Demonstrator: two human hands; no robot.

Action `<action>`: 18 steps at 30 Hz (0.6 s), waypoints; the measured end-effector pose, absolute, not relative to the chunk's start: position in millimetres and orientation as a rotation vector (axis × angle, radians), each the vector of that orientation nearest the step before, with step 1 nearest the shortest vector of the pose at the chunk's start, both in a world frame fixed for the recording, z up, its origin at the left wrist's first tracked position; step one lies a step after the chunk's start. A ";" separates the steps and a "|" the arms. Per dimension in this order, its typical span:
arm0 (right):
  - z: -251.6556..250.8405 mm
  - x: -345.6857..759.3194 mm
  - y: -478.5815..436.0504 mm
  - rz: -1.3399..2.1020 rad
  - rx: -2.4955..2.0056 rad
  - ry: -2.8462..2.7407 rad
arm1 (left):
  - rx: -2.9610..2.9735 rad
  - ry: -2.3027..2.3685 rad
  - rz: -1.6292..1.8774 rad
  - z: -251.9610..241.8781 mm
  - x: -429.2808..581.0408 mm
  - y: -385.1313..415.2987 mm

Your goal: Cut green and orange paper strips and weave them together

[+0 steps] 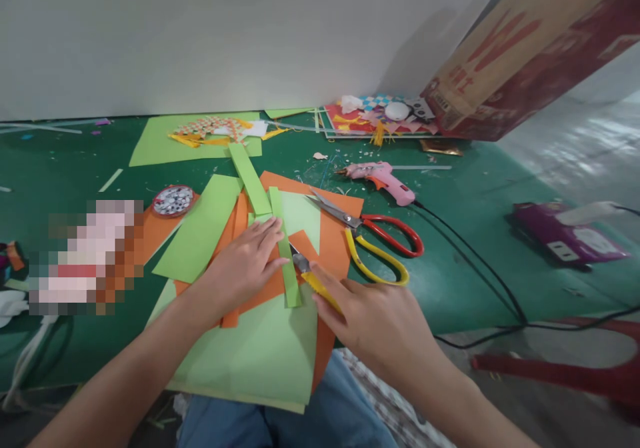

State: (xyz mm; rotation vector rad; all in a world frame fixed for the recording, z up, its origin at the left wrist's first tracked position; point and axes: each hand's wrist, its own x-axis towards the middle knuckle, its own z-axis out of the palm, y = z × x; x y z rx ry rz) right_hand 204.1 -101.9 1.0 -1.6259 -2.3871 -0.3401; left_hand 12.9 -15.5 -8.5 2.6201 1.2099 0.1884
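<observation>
While the left hand [245, 259] lies with fingers extended, unclenched, its thumb tip over the narrow green strip [292, 289] and other fingertips at the strip's left edge, the right hand [374, 311] grasps a yellow cutter [321, 289]. Strip lies between both hands, over orange paper [341, 248]; blade contact, cannot tell.

- My left hand [245, 259] lies over layered paper, fingertips and thumb at a narrow green strip [292, 289].
- My right hand [375, 309] grips a yellow cutter [320, 289], its blade just beside the strip.
- Scissors [353, 222] with one red and one yellow handle lie partly on orange paper [332, 255].
- Beyond them, a pink glue gun [385, 177] rests on the green table [475, 191].
</observation>
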 end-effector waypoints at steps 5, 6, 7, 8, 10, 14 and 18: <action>1.6 203.6 -103.6 -0.314 -1.667 -2.385 | 2.620 1.202 0.198 -8.8 12.3 -15.1; 1.8 203.6 -104.0 -0.313 -1.680 -2.389 | 2.620 1.201 0.196 -8.7 12.4 -15.1; 1.9 203.7 -104.2 -0.314 -1.687 -2.392 | 2.623 1.200 0.192 -8.6 12.6 -15.1; 1.9 203.6 -104.3 -0.313 -1.691 -2.394 | 2.627 1.202 0.187 -8.5 12.8 -15.1; 1.7 203.3 -103.8 -0.313 -1.690 -2.387 | 2.639 1.207 0.178 -8.0 13.3 -15.3; 0.7 201.4 -101.0 -0.316 -1.680 -2.361 | 2.644 1.203 0.171 -6.7 13.9 -15.7; -0.1 199.9 -98.6 -0.317 -1.705 -2.350 | 2.641 1.209 0.176 -6.8 13.8 -15.9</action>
